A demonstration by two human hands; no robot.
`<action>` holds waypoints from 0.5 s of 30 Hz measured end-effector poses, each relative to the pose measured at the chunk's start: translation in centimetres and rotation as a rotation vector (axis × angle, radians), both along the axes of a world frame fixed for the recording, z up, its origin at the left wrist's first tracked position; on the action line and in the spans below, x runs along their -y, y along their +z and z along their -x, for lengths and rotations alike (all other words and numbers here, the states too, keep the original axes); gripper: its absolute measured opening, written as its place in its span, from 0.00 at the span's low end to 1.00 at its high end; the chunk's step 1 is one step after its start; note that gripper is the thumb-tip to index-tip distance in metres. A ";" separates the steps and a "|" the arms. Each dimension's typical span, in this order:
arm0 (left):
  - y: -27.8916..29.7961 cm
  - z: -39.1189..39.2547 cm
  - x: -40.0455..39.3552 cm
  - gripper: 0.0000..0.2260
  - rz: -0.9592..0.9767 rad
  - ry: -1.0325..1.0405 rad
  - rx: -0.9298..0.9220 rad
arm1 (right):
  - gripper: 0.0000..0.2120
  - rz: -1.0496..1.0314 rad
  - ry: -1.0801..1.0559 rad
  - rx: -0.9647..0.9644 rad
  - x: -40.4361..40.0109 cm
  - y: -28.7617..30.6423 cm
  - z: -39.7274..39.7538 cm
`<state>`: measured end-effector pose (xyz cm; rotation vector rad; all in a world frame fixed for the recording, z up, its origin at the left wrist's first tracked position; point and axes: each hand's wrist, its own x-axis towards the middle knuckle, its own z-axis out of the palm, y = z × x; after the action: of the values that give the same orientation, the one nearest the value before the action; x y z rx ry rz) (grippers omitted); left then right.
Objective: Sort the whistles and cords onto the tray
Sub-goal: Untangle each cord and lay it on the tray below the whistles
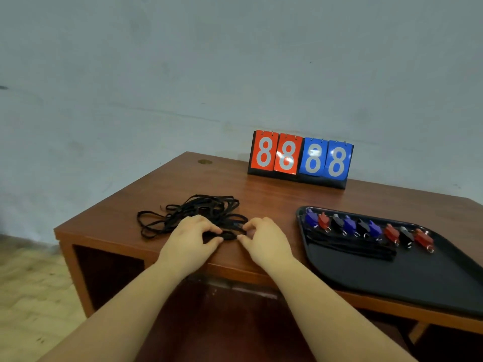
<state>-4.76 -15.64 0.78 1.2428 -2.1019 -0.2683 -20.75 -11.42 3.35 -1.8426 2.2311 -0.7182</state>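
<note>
Left hand, right hand apparently pinching folded black cord between them

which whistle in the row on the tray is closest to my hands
The blue whistle at the row's left end on the tray; every other whistle sits farther right, away from your right hand.

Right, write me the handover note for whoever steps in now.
Left hand and right hand: both pinch one folded black cord at the front edge of the desk.
Loose cord pile: tangled on the desk just behind the hands.
Tray: on the right, with a row of nine whistles along its far edge and bundled cords laid in front of them.
Done: whistles lined up, some cords placed.
Left: move the held cord to the tray, then work through the pile.
</note>
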 end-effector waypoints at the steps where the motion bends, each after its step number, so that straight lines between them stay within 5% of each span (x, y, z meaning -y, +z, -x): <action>1: 0.0 0.0 0.0 0.09 0.010 0.007 -0.008 | 0.11 -0.005 -0.002 0.026 0.1 0.0 0.0; 4: -0.1 0.0 -0.1 0.09 0.024 0.012 -0.015 | 0.04 -0.003 0.017 0.039 0.0 0.1 0.0; 15: 2.3 2.2 -2.0 0.24 0.076 -0.151 -0.071 | 0.03 0.181 0.089 0.231 -2.8 3.0 2.0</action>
<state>-6.92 -13.67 3.10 1.0181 -2.1276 -0.2918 -22.78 -8.59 6.33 -1.8160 1.9846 -1.0860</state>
